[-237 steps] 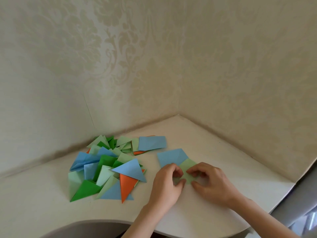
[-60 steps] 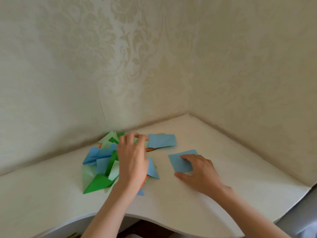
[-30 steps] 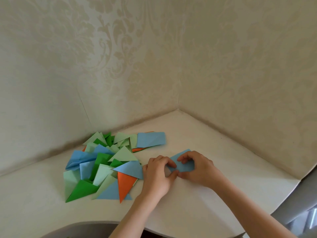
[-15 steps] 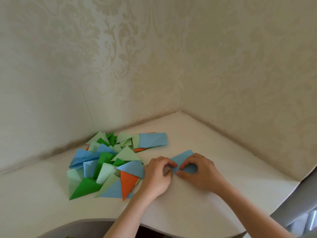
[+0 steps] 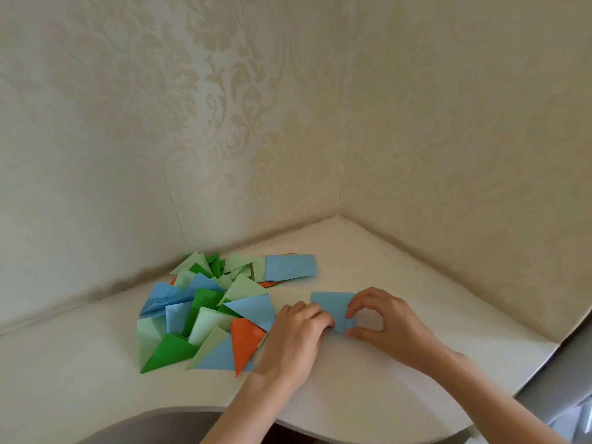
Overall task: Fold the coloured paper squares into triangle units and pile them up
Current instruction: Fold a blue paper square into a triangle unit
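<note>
- At the far left of your white corner worktop point(image 5: 80, 373) lies the loose pile of folded paper triangle units point(image 5: 205, 312), in light green, dark green, pale blue and orange, overlapping one another.
- At the near edge of that pile, a dark green triangle point(image 5: 168, 352) points toward you, and an orange triangle point(image 5: 245, 342) sits just beside your left wrist.
- Behind the pile, toward the wall, a small stack of flat pale blue paper squares point(image 5: 290, 267) rests on the worktop, with an orange edge showing under it.
- Your left hand point(image 5: 296, 336) lies knuckles up, its fingers point(image 5: 315, 315) curled down onto the left edge of the pale blue paper sheet point(image 5: 333, 307) you are folding; they press and pinch that edge against the worktop.
- The blue sheet sits flat on the worktop between your two hands, right of the pile and apart from it.
- Your right hand point(image 5: 392, 323) arches over the sheet's right side, forefinger and thumb curved, their tips pinching the paper at its right edge.
- Cream patterned wallpaper point(image 5: 448, 139) covers both walls that meet behind the worktop.
</note>
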### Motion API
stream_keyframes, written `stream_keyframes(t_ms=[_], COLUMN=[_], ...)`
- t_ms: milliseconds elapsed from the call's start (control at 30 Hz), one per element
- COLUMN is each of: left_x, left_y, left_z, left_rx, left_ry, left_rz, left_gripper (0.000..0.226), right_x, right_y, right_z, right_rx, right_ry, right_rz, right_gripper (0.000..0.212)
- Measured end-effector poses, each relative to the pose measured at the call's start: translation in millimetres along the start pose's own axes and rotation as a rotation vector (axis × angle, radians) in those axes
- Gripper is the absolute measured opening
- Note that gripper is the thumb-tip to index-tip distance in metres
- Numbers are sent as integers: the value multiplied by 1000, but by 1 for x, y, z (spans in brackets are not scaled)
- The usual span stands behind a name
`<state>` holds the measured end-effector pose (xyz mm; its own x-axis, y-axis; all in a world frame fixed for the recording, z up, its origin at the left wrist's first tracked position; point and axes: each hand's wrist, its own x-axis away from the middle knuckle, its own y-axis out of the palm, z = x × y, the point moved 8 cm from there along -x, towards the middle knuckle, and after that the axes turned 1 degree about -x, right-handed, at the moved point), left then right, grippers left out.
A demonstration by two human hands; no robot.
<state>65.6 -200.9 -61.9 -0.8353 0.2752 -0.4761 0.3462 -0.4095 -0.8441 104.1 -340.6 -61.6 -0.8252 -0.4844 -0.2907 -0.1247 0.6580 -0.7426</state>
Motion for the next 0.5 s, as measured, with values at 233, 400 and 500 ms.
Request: stream_keyframes(t_ms=[233,400,500], left_x=[-3,-1,-2], left_y=[3,4,8], left_z=[-1,-17,-23], left_rx=[159,240,249], left_ry=[-107,-276,-343], left_rz=[-11,53,62], left_gripper=[8,13,18], right_x=[7,7,6], right_y=[9,13,15], right_z=[10,13,13], right_rx=[111,107,130], right_ry=[20,126,179], right_rz=[7,117,142], right_gripper=[28,14,19])
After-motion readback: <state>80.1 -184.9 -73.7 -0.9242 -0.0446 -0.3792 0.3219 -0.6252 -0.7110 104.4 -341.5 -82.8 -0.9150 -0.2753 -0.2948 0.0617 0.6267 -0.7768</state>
